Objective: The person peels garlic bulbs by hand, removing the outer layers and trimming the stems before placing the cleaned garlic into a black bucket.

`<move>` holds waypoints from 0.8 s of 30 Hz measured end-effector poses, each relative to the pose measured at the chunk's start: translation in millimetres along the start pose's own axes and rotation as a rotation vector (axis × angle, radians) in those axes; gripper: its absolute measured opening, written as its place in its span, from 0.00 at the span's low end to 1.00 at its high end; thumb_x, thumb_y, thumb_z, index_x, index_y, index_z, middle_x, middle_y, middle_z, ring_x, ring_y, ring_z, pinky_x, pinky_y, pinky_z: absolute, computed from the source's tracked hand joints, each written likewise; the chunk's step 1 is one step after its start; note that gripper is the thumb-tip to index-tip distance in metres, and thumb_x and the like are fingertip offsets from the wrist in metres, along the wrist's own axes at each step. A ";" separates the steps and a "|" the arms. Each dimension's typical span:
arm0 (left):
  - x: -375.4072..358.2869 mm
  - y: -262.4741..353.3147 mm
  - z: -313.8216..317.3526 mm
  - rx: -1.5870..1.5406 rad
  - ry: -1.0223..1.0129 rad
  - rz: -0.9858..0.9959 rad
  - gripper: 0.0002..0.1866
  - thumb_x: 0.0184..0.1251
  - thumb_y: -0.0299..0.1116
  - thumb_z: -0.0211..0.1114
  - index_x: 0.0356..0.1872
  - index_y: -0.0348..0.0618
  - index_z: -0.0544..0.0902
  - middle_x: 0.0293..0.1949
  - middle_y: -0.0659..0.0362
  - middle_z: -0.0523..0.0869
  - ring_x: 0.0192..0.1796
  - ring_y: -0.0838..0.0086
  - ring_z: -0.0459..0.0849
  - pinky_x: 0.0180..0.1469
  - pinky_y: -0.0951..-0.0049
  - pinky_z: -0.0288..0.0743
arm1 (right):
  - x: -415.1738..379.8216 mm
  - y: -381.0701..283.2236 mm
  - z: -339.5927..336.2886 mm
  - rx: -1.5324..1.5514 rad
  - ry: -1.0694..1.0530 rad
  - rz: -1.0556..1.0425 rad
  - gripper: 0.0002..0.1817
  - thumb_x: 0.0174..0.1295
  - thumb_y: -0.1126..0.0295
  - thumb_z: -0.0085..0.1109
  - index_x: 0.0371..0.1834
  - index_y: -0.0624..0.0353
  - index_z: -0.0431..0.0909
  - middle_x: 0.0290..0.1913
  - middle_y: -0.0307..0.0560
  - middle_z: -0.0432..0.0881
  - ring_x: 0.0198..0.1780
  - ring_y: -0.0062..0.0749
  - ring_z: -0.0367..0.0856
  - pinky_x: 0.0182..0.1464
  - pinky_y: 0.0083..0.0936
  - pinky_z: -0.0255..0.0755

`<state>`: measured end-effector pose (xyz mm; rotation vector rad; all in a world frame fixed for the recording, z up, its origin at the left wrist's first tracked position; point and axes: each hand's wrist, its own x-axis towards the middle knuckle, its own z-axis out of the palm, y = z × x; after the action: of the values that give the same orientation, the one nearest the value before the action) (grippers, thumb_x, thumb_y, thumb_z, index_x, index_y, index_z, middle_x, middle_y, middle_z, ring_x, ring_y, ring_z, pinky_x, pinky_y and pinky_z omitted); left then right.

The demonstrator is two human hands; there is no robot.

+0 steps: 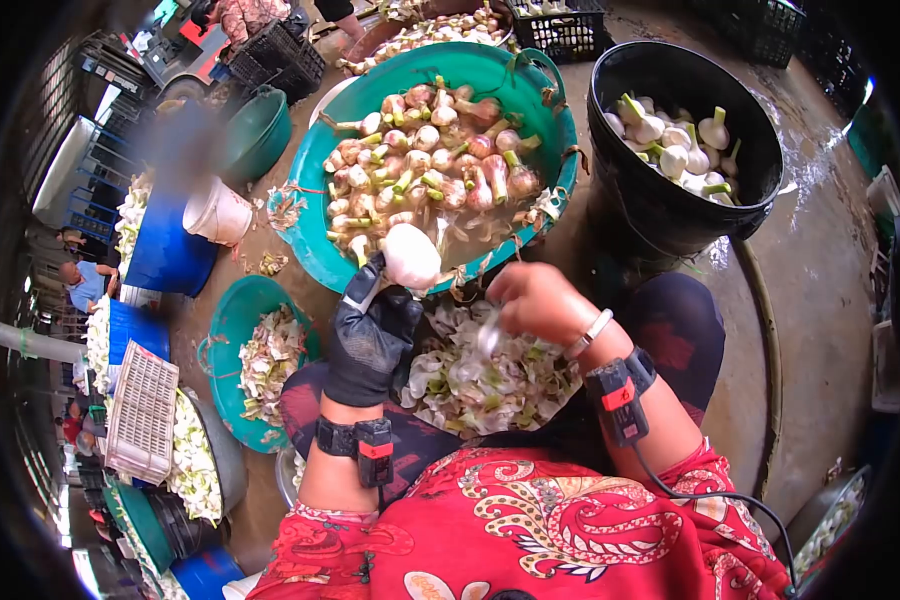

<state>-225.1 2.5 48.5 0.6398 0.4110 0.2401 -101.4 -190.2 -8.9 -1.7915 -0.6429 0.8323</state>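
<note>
My left hand (pixel 372 335), in a black glove, is closed around a peeled white garlic bulb (pixel 411 256) at the near rim of a green tub (pixel 306 232). In the tub, many unpeeled garlic bulbs (pixel 442 160) with cut stems sit in murky water. My bare right hand (pixel 542 305) is curled shut to the right of the bulb, apart from it. Its fingertips are smeared by motion, and a pale blurred strip (pixel 489 335) shows just under them. Below both hands, a heap of garlic peels (pixel 490 375) lies between my knees.
A black bucket (pixel 610 180) with cleaned garlic bulbs (pixel 685 145) stands at right. At left are a small green basin (pixel 232 345) of peels, a white pail (pixel 217 212) and a white crate (pixel 142 410). A hose (pixel 763 330) runs along the wet floor. Other people work farther off.
</note>
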 end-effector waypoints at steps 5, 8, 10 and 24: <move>-6.9 -10.9 5.9 0.991 -0.299 0.187 0.19 0.73 0.37 0.54 0.59 0.35 0.73 0.40 0.55 0.82 0.38 0.73 0.84 0.39 0.75 0.81 | -21.3 -43.6 15.6 0.613 -0.045 -0.145 0.37 0.41 0.78 0.67 0.61 0.61 0.68 0.43 0.49 0.82 0.40 0.39 0.83 0.46 0.32 0.76; -5.4 9.6 31.1 0.696 -0.139 0.060 0.20 0.73 0.37 0.55 0.58 0.34 0.73 0.37 0.57 0.82 0.38 0.73 0.84 0.38 0.76 0.80 | -16.6 -30.8 -2.7 1.083 -0.076 -0.134 0.32 0.48 0.77 0.64 0.60 0.61 0.65 0.40 0.48 0.79 0.37 0.35 0.82 0.42 0.31 0.77; 19.5 38.9 11.9 0.789 -0.113 0.122 0.21 0.71 0.36 0.57 0.60 0.35 0.73 0.36 0.58 0.81 0.39 0.72 0.84 0.38 0.78 0.79 | -16.1 -35.3 -47.8 1.335 0.160 -0.319 0.19 0.58 0.75 0.58 0.52 0.61 0.67 0.39 0.51 0.79 0.29 0.25 0.79 0.32 0.20 0.74; 195.7 19.7 -42.5 2.918 -0.625 -0.632 0.26 0.52 0.52 0.61 0.54 0.62 0.81 0.55 0.54 0.82 0.58 0.57 0.79 0.59 0.59 0.72 | 6.6 -27.9 -26.5 0.352 0.265 -0.073 0.18 0.56 0.72 0.64 0.50 0.65 0.78 0.34 0.43 0.81 0.34 0.21 0.77 0.40 0.21 0.74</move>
<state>-71.0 106.9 -28.0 3.1502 -0.0114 -1.5811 -77.9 -190.8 22.3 -1.5130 -0.3605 0.6023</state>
